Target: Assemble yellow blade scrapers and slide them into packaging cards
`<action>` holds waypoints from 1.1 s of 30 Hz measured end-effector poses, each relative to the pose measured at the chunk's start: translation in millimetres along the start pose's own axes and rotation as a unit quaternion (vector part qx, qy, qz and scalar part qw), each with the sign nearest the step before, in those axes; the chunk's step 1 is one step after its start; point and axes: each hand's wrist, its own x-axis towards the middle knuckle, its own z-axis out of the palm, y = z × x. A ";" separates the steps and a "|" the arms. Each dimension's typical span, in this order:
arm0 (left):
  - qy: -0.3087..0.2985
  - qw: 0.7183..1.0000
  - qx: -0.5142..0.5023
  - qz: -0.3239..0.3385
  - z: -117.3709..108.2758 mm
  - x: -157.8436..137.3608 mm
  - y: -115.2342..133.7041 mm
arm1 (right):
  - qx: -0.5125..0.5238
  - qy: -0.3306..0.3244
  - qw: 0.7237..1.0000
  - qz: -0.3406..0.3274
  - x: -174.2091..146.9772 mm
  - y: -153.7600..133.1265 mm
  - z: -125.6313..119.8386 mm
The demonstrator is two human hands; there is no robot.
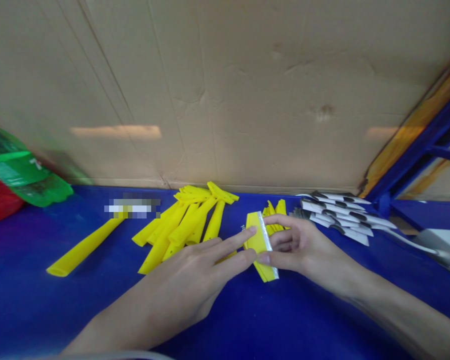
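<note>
A flat yellow piece (255, 219) with a shiny silver strip along its right edge is tilted up between my hands above the blue table. My left hand (206, 270) grips it from the left, a fingertip pressed on its yellow face and another digit lower down. From the right, the thumb and fingers of my right hand (300, 245) close on the silver-edged side. Small yellow pieces (281, 206) lie just behind my right hand, which partly covers them. Left of the held piece, a pile of long yellow tubular sleeves (180, 222) reaches partly behind my left hand.
One yellow tube (86, 247) lies apart at the left, its far end pixelated. A green bottle (26, 172) leans beside something red (0, 197). White-and-black pieces (335, 215) are stacked at the right, near a white cable (408, 239). Cardboard (225, 100) walls the back; a blue frame (420, 145) stands right.
</note>
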 end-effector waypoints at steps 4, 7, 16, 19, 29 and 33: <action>-0.017 1.000 -0.021 0.006 -2.1 1.0 -1.0 | 0.016 -0.018 1.000 -0.006 0.4 2.3 -2.1; -0.048 0.998 -0.038 0.017 -1.1 -0.4 -4.3 | 0.020 -0.017 1.000 0.011 -0.4 0.2 -1.8; -0.036 0.998 -0.026 0.036 -6.9 0.3 -3.9 | 0.045 -0.034 0.998 0.006 0.7 2.0 -3.9; -0.022 0.999 -0.013 0.048 -10.2 2.6 -1.5 | 0.067 -0.049 0.996 0.017 1.8 1.4 -4.8; -0.031 0.998 0.022 0.044 -6.4 -0.9 0.3 | 0.042 -0.038 0.998 0.020 -3.3 -14.2 -1.3; -0.053 0.998 0.007 0.042 -6.5 1.0 -0.1 | 0.028 -0.040 0.999 0.023 -4.6 -15.6 -0.9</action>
